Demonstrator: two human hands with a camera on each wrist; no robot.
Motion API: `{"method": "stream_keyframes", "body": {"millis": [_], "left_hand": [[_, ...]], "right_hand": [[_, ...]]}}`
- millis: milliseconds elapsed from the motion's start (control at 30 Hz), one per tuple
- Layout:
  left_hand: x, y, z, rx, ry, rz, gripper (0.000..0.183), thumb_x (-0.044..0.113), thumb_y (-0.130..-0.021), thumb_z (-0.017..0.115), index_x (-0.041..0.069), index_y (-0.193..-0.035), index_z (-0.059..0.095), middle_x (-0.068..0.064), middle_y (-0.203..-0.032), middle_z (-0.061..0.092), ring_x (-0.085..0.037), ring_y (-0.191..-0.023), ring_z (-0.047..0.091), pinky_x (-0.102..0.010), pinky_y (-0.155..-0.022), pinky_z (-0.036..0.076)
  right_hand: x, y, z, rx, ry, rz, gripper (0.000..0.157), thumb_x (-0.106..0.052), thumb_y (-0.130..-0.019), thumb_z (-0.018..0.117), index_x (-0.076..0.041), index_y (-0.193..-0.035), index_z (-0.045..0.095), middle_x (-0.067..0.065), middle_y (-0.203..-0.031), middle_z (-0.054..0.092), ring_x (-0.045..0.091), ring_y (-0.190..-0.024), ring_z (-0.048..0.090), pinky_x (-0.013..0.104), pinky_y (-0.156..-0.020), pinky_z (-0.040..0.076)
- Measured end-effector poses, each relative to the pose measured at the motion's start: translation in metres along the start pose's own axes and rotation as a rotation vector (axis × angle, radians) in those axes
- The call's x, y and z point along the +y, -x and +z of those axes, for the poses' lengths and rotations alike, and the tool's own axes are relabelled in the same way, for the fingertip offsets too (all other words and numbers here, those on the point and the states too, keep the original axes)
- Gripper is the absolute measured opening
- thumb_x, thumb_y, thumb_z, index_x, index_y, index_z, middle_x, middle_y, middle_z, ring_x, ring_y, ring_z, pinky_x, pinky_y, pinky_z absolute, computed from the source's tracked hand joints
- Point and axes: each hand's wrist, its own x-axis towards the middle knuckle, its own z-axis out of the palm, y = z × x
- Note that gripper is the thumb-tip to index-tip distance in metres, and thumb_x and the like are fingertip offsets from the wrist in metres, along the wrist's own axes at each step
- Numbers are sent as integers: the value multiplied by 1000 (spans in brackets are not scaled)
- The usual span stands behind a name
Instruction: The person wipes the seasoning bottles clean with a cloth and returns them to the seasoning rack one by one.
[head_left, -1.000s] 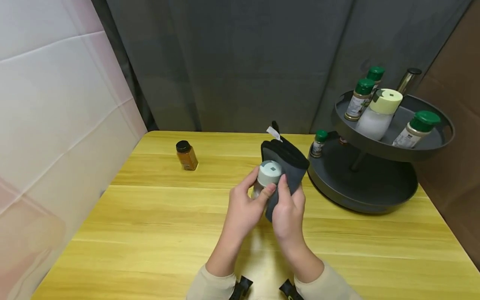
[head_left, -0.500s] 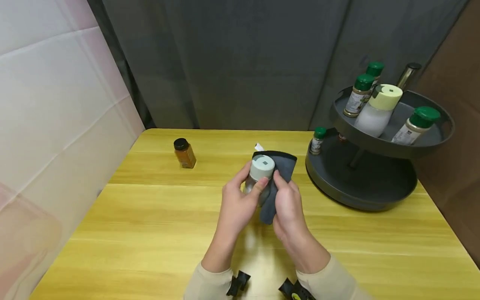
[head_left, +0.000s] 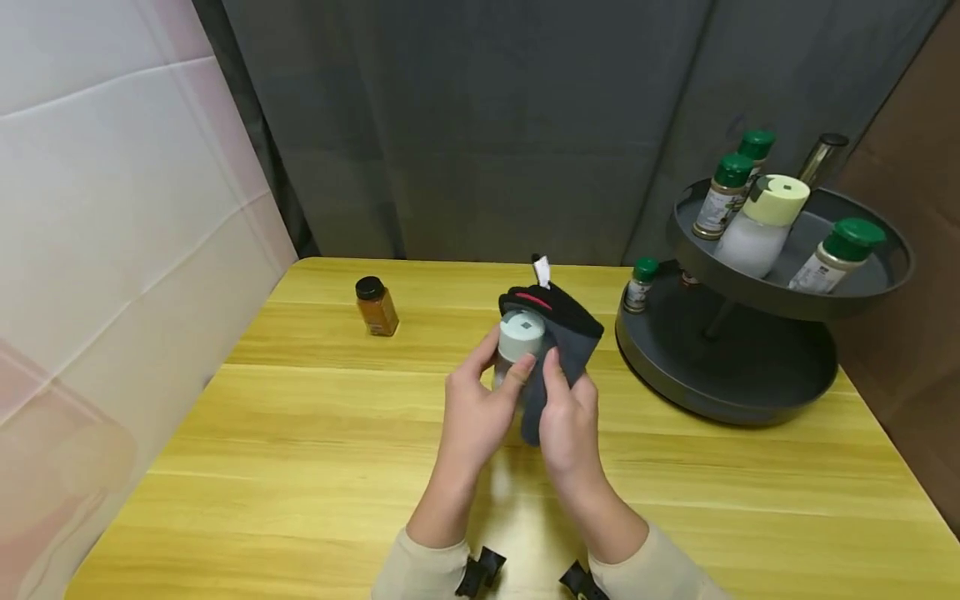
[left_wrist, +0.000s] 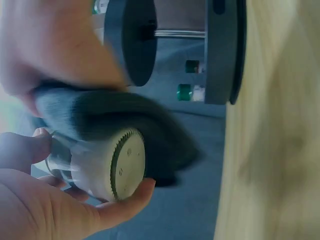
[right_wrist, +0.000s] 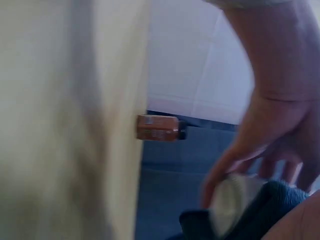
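A clear shaker jar with a pale grey-green cap (head_left: 521, 336) is held above the table, gripped by my left hand (head_left: 476, 408). The jar's round ridged base (left_wrist: 131, 165) faces the left wrist camera. My right hand (head_left: 572, 421) holds a folded dark grey cloth (head_left: 572, 342) against the jar's right side. The cloth has a black edge, a red strip and a white tag. In the left wrist view the cloth is blurred and wraps partly along the jar. The right fingers behind the cloth are hidden in the head view.
An orange-brown spice bottle with a black cap (head_left: 377, 307) stands at the back left of the wooden table (head_left: 300, 467). At the right, a two-tier dark round rack (head_left: 720, 408) carries several green-capped bottles and a yellow-capped shaker (head_left: 765, 225). Grey curtain hangs behind.
The cloth's upper part flipped down and then back up, now showing a red strip. The jar shifted slightly left from a second ago. Both hands keep their holds.
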Motion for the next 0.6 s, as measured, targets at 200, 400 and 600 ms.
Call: {"method": "stream_keyframes", "body": {"millis": [200, 400, 600], "left_hand": [[0, -3, -1, 3, 10, -31, 54, 23, -99, 78, 10, -149, 62, -11, -148, 66, -30, -144, 57, -57, -123, 41], [-3, 0, 8, -33, -6, -43, 53, 25, -98, 78, 11, -148, 64, -10, -150, 65, -29, -145, 57, -55, -123, 41], [-3, 2, 13, -53, 8, -43, 52, 23, -98, 78, 12, -147, 64, -9, -148, 67, -28, -141, 60, -56, -122, 43]], "right_hand": [[8, -5, -11, -52, -44, 231, 50, -36, -117, 34, -9, -156, 48, 10, -155, 56, 22, -146, 48, 43, -126, 32], [-11, -11, -10, -29, -123, 102, 49, -31, -117, 34, -7, -158, 43, 9, -158, 51, 21, -149, 44, 43, -129, 30], [-17, -6, -4, 29, -7, -110, 45, -27, -116, 38, -3, -154, 44, 14, -150, 55, 21, -140, 51, 31, -121, 39]]}}
